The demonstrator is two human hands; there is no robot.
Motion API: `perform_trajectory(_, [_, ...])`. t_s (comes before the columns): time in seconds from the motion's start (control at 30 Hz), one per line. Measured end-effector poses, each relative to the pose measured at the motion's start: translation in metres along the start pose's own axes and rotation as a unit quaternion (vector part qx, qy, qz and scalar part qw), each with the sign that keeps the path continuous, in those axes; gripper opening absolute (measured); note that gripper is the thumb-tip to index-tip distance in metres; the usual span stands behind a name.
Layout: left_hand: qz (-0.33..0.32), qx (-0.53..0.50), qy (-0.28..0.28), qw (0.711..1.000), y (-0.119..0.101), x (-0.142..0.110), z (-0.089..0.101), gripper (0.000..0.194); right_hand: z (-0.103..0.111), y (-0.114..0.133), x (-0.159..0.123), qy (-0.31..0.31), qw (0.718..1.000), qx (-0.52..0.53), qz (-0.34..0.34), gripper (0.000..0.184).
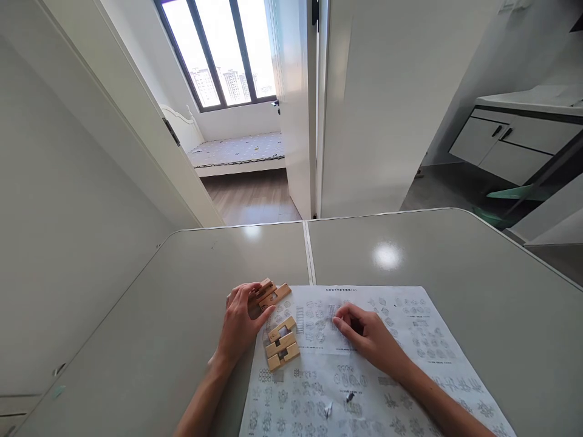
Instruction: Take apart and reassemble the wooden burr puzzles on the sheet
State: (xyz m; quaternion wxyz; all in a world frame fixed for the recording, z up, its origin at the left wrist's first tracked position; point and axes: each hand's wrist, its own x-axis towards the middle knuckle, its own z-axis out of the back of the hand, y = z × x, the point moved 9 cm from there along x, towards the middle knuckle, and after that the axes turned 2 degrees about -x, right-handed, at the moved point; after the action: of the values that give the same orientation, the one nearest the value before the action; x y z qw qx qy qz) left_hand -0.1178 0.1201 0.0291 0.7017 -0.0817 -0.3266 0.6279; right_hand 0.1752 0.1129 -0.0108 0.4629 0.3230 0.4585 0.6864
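My left hand (240, 321) is curved around the left side of a small group of notched wooden blocks (276, 295), its fingers over the far side and the thumb in front. Part of that group is hidden by the hand. Just nearer to me, several more notched wooden blocks (282, 344) lie side by side in a row on a printed paper sheet (319, 364). Over the middle of the sheet rests my right hand (368, 334), fingers curled in and thumb against the forefinger; no object shows in it.
The sheet lies on a pale glossy table (387, 249) with a seam down its middle. Small dark and light scraps (350, 397) sit on the paper near me. Beyond the table stand an open door (296, 109), a bed (241, 149) and a cabinet (514, 139).
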Motion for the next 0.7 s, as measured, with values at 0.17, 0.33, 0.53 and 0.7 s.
perform_trajectory(0.17, [0.015, -0.001, 0.0, 1.0, 0.005, -0.002, -0.001, 0.043, 0.0, 0.0, 0.0, -0.002, 1.0, 0.001, 0.001, 0.04])
perform_trajectory(0.33, [0.015, -0.004, 0.005, 1.0, -0.001, -0.002, 0.0, 0.043, -0.003, -0.004, 0.0, 0.009, 1.0, -0.004, -0.003, 0.043])
perform_trajectory(0.53, [-0.017, 0.045, -0.007, 0.999, -0.011, -0.001, 0.001, 0.027, -0.002, -0.002, 0.0, 0.011, 1.0, -0.002, -0.006, 0.042])
perform_trajectory(0.7, [-0.062, 0.067, -0.021, 0.996, -0.018, -0.001, 0.002, 0.03, -0.002, -0.001, 0.0, 0.011, 1.0, 0.007, -0.009, 0.041])
